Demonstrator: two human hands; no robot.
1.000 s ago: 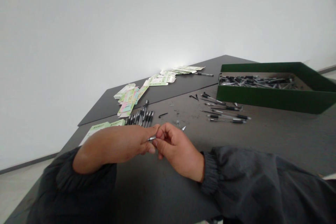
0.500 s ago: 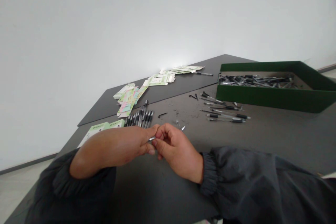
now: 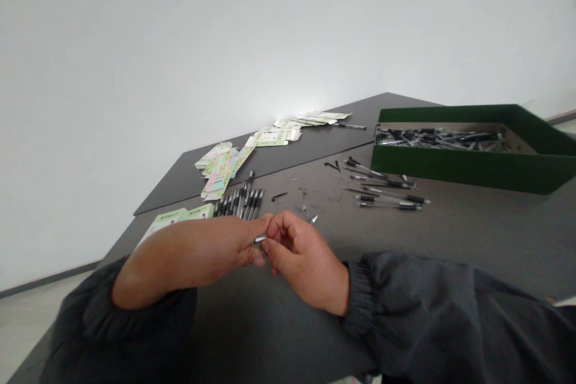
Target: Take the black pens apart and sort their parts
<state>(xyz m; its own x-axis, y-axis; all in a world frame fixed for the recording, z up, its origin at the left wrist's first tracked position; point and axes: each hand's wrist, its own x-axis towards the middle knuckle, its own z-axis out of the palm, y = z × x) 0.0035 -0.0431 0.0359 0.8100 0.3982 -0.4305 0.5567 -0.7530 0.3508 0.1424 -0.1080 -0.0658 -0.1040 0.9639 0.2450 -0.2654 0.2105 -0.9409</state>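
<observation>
My left hand (image 3: 245, 242) and my right hand (image 3: 303, 255) meet over the near part of the table. Between them shows the silvery end of a pen (image 3: 260, 239); the rest of it is hidden by the left hand. The right thumb and forefinger pinch this end. The left fingers are closed around the hidden part. Just beyond the right hand lies a small pointed silver piece (image 3: 314, 219). A row of black-gripped pens (image 3: 238, 203) lies behind the left hand.
A green box (image 3: 463, 170) full of pens stands at the right. Several loose pens and refills (image 3: 389, 205) lie before it. Flattened cartons (image 3: 220, 171) run along the back left, and small boxes (image 3: 167, 218) sit behind my left forearm. A black clip (image 3: 279, 196) lies mid-table.
Both hands stay together around the pen, almost unmoved. My left forearm has shifted slightly to the left.
</observation>
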